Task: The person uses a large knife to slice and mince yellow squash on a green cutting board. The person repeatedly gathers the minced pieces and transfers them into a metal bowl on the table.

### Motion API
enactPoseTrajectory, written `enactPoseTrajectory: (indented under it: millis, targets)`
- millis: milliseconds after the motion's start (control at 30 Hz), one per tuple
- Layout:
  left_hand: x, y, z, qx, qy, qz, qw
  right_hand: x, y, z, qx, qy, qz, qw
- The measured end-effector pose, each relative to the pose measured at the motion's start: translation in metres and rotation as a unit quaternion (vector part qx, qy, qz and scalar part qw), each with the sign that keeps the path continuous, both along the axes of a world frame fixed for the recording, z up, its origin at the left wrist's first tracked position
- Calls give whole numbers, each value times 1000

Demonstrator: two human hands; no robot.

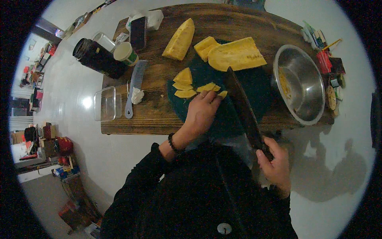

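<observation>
On a dark green round cutting board (256,86), the fingers of my left hand (203,109) press down on thin yellow slices (209,87). My right hand (274,167) grips the handle of a long, dark-bladed knife (243,104). Its blade slants away from me over the board, with the tip by the lower edge of a large peeled yellow fruit piece (237,53). Left of my left hand lie several cut wedges (183,83). A smaller yellow chunk (206,47) touches the large piece, and a long wedge (180,40) rests on the wood beyond the board.
A steel bowl (310,86) with yellow scraps stands at the wooden table's (155,119) right end. Leftward are a comb (138,86), crumpled tissue (137,95), a clear plastic box (105,104), a paper cup (124,53), a black bottle (100,58) and a phone (138,33).
</observation>
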State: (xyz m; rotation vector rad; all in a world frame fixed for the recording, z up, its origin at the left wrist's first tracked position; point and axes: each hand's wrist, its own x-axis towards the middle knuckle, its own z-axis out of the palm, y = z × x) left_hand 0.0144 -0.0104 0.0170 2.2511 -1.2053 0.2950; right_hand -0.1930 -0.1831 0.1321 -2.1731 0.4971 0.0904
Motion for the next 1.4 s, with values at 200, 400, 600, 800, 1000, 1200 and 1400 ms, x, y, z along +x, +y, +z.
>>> enactPoseTrajectory:
  millis: [200, 400, 600, 800, 1000, 1200, 1400]
  targets:
    - [-1, -6, 2, 41, 11, -7, 999, -7, -2, 3, 24, -14, -8, 1000]
    - [3, -17, -1, -18, 52, -9, 998, -9, -4, 11, 12, 1, 2, 1000]
    - [2, -19, -3, 19, 34, -35, 999, -7, -3, 19, -4, 13, 2, 1000]
    - [1, -22, -3, 33, 18, -57, 998, -10, -2, 22, -80, -21, 57, 995]
    - [-2, -21, -5, 7, 5, -57, 998, -16, 1, 16, -101, -35, 90, 990]
    - [0, -21, -9, -5, -33, -55, 998, -15, 0, 17, 87, 66, 72, 991]
    - [2, -19, -9, -17, -4, -57, 998, -15, 3, 13, 156, 60, 41, 985]
